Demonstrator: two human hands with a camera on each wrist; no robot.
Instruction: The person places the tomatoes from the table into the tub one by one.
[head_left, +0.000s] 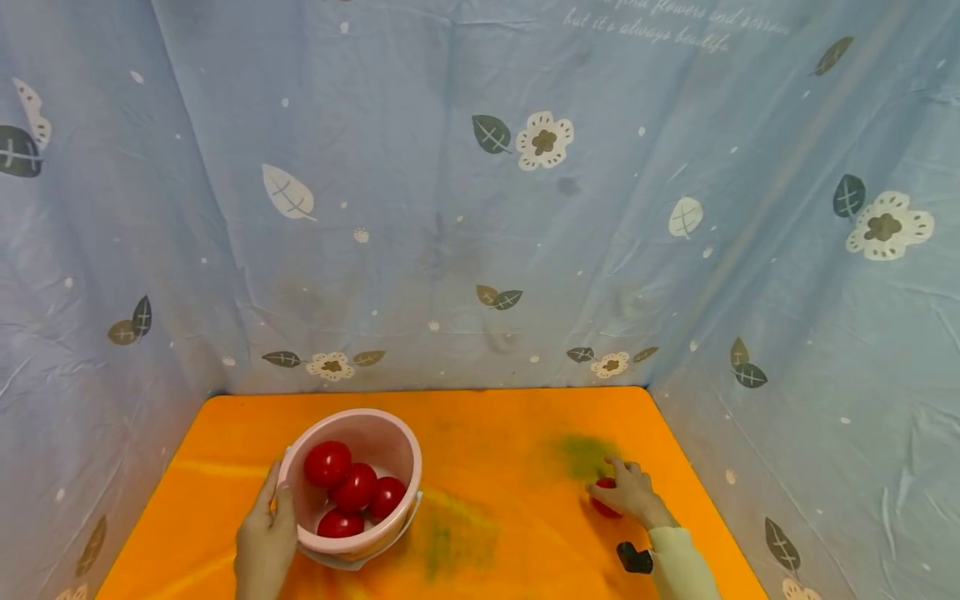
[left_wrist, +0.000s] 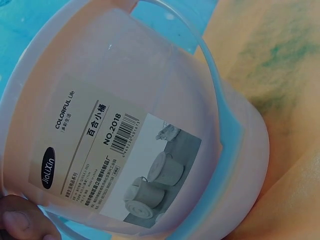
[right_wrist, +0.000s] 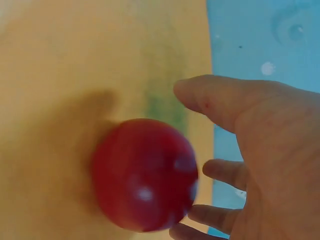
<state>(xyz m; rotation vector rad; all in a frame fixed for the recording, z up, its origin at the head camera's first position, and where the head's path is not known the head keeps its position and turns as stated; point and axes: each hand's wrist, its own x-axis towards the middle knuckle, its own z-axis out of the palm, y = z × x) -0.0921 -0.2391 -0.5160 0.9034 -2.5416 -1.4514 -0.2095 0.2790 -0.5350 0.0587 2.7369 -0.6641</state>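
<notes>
A pink bucket (head_left: 351, 417) stands on the left part of the orange table, with several red balls (head_left: 327, 464) inside. My left hand (head_left: 264, 533) holds the bucket at its left side near the rim. In the left wrist view, fingertips (left_wrist: 22, 220) show at the edge of the bucket's labelled wall (left_wrist: 115, 150). On the right, my right hand (head_left: 633, 493) reaches over another red ball (head_left: 606, 498) on the table. The right wrist view has this ball (right_wrist: 145, 175) beside the spread thumb and fingers; the lower fingertips are at its edge, and the thumb is apart from it.
The orange table (head_left: 495, 433) has greenish smudges near its middle and right. Pale blue curtains (head_left: 420, 208) with flowers and leaves enclose the back and both sides. A white handle (head_left: 397, 537) hangs at the bucket's front. A black device (head_left: 634, 558) sits at my right wrist.
</notes>
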